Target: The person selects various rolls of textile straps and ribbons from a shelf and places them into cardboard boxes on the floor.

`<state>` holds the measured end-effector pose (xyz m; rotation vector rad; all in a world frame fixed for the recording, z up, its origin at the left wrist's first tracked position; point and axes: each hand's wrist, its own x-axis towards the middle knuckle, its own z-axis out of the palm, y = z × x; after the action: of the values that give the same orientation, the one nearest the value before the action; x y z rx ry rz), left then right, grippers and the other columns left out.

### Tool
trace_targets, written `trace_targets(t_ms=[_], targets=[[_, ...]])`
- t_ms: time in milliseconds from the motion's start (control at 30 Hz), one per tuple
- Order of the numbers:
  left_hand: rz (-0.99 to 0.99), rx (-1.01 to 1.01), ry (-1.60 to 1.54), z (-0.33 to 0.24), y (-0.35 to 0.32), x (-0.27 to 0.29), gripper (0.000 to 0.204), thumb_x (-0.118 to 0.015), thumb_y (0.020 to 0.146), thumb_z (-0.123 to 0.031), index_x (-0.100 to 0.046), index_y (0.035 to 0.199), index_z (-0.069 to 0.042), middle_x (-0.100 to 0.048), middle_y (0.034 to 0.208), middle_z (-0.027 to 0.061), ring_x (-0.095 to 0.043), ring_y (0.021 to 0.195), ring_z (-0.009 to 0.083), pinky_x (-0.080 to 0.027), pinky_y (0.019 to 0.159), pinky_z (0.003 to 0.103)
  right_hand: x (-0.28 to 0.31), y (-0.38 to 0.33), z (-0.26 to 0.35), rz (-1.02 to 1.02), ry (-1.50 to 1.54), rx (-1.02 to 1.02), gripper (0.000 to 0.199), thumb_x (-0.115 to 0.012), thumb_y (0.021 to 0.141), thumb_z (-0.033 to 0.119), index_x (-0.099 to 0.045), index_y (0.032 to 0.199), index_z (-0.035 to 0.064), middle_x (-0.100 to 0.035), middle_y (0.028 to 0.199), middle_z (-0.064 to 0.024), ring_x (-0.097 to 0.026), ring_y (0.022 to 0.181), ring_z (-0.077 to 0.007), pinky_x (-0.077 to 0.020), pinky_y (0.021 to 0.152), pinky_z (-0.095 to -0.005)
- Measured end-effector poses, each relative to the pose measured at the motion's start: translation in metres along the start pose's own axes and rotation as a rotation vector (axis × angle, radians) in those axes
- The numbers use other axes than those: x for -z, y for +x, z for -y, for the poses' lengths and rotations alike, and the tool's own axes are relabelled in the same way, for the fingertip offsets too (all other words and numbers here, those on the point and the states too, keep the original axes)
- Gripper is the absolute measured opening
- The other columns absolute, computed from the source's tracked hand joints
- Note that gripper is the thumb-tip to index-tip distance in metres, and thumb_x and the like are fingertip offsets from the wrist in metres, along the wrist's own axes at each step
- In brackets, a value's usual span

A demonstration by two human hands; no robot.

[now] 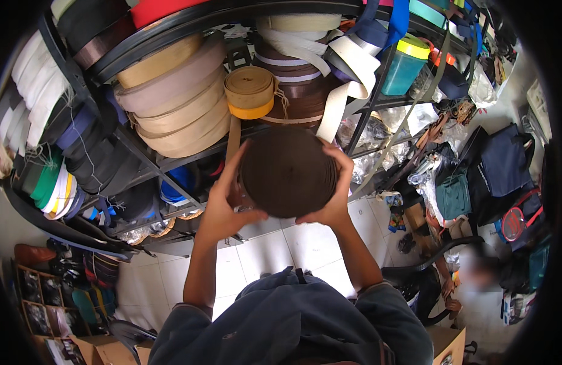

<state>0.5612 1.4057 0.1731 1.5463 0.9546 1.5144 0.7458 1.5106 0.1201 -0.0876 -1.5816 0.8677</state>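
Note:
Between my two hands is a thick, dark brown roll of webbing (290,173), its flat spiral face turned up toward me. My left hand (223,198) grips its left side, thumb along the lower edge. On the opposite side my right hand (334,194) clasps the rim, with its thumb at the lower right. Just beyond the roll, a stack of brown rolls (299,91) sits on the shelf, partly hidden by it. A small tan roll (250,85) rests left of that stack, above a yellow band.
Black metal shelving (153,161) runs across in front, holding beige rolls (177,103) and dark rolls. A cream strap (339,109) hangs down. Right stands a teal container with a yellow lid (405,64). Another person's hand (453,305) shows beside a black chair (424,264). White floor tiles (311,243) lie below.

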Motion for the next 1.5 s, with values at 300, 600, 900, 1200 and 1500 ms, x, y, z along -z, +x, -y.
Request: trace_targets(t_ms=[300, 600, 900, 1200, 1500], targets=[[-0.381, -0.190, -0.003, 0.007, 0.084, 0.021, 0.072, -0.070, 0.080, -0.004, -0.032, 0.142, 0.004, -0.042, 0.140, 0.0157, -0.055, 0.112, 0.0185, -0.050, 0.086, 0.027, -0.009, 0.124, -0.034, 0.042, -0.101, -0.085, 0.096, -0.090, 0.052, 0.027, -0.040, 0.131, 0.0069, -0.055, 0.122, -0.0152, -0.053, 0.116, -0.0297, -0.0413, 0.099, -0.0396], [-0.392, -0.219, -0.182, 0.004, 0.067, 0.010, 0.061, -0.061, 0.088, -0.003, -0.032, 0.141, 0.005, -0.041, 0.141, 0.0166, -0.052, 0.116, 0.0193, -0.047, 0.091, 0.028, -0.005, 0.104, -0.009, 0.194, -0.209, -0.084, 0.101, -0.086, 0.044, 0.008, -0.039, 0.133, 0.0074, -0.042, 0.133, -0.0124, -0.040, 0.127, -0.0275, -0.0328, 0.105, -0.0363], [-0.396, -0.208, -0.296, -0.027, 0.056, 0.012, 0.059, -0.061, 0.092, -0.012, -0.032, 0.140, 0.006, -0.042, 0.140, 0.0172, -0.046, 0.124, 0.0211, -0.045, 0.095, 0.029, -0.010, 0.128, 0.042, 0.380, -0.578, 0.230, 0.085, -0.088, 0.051, 0.020, -0.050, 0.127, 0.0145, -0.028, 0.145, -0.0215, -0.032, 0.130, -0.0424, -0.0350, 0.104, -0.0491], [-0.329, -0.301, -0.168, -0.038, 0.072, 0.000, 0.049, -0.051, 0.098, -0.027, -0.036, 0.137, -0.001, -0.054, 0.125, 0.0106, -0.061, 0.105, 0.0179, -0.056, 0.081, 0.030, 0.004, 0.139, 0.049, 0.190, -0.676, 0.437, 0.060, -0.065, 0.049, -0.005, -0.060, 0.108, 0.0053, -0.051, 0.125, -0.0162, -0.051, 0.111, -0.0396, -0.0448, 0.091, -0.0451], [-0.450, -0.387, 0.494, -0.043, 0.056, -0.011, 0.047, -0.066, 0.082, -0.005, -0.051, 0.126, -0.001, -0.044, 0.121, 0.0093, -0.048, 0.094, 0.0133, -0.050, 0.070, 0.024, 0.024, 0.127, 0.053, 0.205, -0.686, 0.400, 0.057, -0.057, 0.048, -0.006, -0.062, 0.105, 0.0028, -0.056, 0.122, -0.0152, -0.054, 0.108, -0.0387, -0.0442, 0.089, -0.0442]])
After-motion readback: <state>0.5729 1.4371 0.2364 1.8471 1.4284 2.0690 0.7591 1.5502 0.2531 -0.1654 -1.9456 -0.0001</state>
